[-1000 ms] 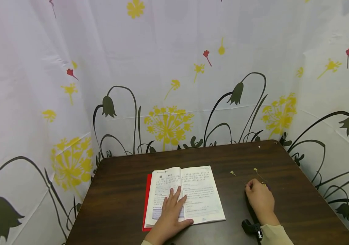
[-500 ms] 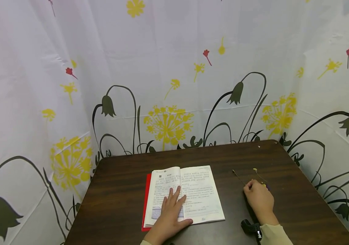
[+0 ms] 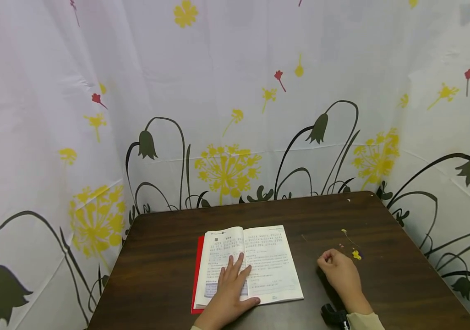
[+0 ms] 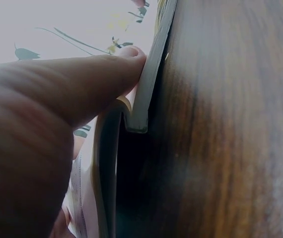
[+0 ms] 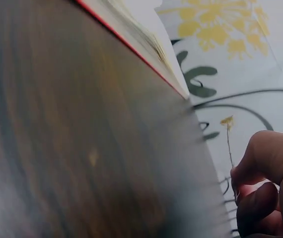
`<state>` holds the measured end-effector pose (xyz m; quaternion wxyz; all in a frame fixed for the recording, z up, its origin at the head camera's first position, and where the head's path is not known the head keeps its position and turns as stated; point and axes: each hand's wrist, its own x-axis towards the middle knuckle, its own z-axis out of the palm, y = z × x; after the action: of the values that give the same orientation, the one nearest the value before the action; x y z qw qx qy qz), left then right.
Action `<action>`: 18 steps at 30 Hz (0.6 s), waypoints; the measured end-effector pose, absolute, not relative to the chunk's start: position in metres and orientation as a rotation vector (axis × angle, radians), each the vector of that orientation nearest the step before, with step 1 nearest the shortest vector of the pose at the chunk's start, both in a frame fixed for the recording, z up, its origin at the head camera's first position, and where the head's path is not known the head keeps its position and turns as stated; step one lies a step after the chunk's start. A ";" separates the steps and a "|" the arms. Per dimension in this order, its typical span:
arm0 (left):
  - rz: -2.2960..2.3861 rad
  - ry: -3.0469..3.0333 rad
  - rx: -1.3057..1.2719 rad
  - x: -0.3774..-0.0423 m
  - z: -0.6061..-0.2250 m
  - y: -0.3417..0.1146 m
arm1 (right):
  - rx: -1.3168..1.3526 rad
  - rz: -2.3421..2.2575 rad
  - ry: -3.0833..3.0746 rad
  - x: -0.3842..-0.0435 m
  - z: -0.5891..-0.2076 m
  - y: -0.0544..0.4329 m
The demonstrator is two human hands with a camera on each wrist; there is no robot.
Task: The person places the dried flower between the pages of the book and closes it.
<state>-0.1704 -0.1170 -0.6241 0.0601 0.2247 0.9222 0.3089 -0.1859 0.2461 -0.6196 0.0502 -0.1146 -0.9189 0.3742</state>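
Observation:
A book with a red cover edge lies spread on the brown table. My left hand rests on its pages near the middle fold, fingers straight and spread. Its thumb lies across the lower part of the book in the left wrist view. To the right of the book, above the table, my right hand pinches the thin stem of a small dried flower between thumb and finger. The yellow head stands at the stem's far tip in the right wrist view; in the head view it is barely visible.
Beyond the right hand lie a yellow flower, a thin-stemmed dried flower and tiny pink bits. A pale speck is near the table's far edge. A patterned curtain hangs behind the table.
My right hand has moved left and slightly nearer with the dried flower, uncovering the yellow flower and pink bits. The left hand stays on the book.

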 end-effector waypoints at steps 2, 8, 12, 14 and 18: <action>0.934 2.785 0.670 -0.171 -0.624 -0.117 | -0.349 1.201 -2.770 -0.185 -0.618 0.240; 0.917 2.775 0.660 -0.171 -0.625 -0.118 | -0.380 1.483 -2.553 -0.181 -0.610 0.208; 0.917 2.787 0.665 -0.172 -0.623 -0.119 | -0.374 1.726 -2.393 -0.178 -0.604 0.178; 0.925 2.794 0.677 -0.172 -0.623 -0.118 | -0.376 1.851 -2.344 -0.176 -0.599 0.163; 0.931 2.805 0.698 -0.171 -0.623 -0.117 | -0.362 2.070 -2.273 -0.170 -0.593 0.132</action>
<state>-0.1705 -0.1168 -0.6226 0.0525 0.2297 0.9223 0.3062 -0.1704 0.1324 -0.5928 0.0228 -0.1168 -0.7341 0.6686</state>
